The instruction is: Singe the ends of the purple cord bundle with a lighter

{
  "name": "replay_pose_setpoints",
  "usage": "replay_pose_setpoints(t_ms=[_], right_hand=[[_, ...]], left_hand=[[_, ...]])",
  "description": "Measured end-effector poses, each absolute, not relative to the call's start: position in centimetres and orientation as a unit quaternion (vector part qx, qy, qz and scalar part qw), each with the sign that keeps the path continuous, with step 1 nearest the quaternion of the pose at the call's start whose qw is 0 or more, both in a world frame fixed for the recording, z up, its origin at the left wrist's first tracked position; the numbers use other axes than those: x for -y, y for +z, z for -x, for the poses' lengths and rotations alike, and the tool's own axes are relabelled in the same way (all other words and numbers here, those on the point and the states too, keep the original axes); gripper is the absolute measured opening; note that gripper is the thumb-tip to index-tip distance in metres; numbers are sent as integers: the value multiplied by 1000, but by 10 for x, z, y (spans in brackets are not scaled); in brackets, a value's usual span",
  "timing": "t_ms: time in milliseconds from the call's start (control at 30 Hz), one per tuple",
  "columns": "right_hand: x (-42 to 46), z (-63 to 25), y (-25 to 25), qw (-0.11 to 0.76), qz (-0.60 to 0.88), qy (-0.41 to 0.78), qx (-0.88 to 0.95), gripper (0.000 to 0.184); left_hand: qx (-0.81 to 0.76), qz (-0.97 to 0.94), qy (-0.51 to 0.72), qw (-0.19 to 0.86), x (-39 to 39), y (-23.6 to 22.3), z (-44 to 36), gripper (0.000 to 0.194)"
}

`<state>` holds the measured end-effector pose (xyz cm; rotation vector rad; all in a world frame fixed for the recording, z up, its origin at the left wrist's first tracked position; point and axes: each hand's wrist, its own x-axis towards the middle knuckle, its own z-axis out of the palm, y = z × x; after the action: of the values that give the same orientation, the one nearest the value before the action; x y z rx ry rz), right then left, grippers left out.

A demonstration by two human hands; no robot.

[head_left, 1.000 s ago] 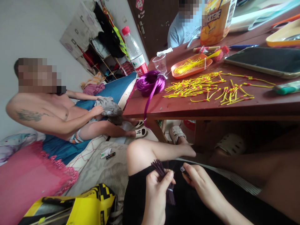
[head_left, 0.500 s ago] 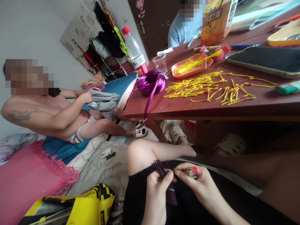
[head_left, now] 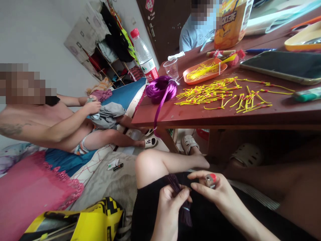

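Over my lap, my left hand [head_left: 168,205] is closed around a bundle of dark purple strands [head_left: 181,201] that sticks out above and below the fist. My right hand [head_left: 213,190] sits just to its right, fingers curled around a small lighter [head_left: 210,180] with a red top, its fingertips touching the bundle. Both hands rest above my black shorts [head_left: 200,221].
A brown table [head_left: 200,115] ahead holds a purple cord coil [head_left: 162,87], scattered yellow strands [head_left: 220,93], an orange tray [head_left: 204,71], a clear cup [head_left: 172,68], a water bottle [head_left: 144,55] and a tablet [head_left: 283,65]. A shirtless person [head_left: 55,127] sits at left on the bed handling grey cloth. Another person sits behind the table.
My right hand turned so the lighter's red top shows and moved against the bundle. My left hand lowered the bundle slightly. The person at left lifted the grey cloth.
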<state>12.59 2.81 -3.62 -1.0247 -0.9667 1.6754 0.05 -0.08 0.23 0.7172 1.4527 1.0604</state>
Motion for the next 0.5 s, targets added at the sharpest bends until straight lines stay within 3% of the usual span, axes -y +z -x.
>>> replay_pose_setpoints(t_ms=[500], right_hand=[[-25, -125, -23, 491, 380, 696, 360, 17]], left_hand=[[-577, -299, 415, 637, 3, -3, 5, 20]])
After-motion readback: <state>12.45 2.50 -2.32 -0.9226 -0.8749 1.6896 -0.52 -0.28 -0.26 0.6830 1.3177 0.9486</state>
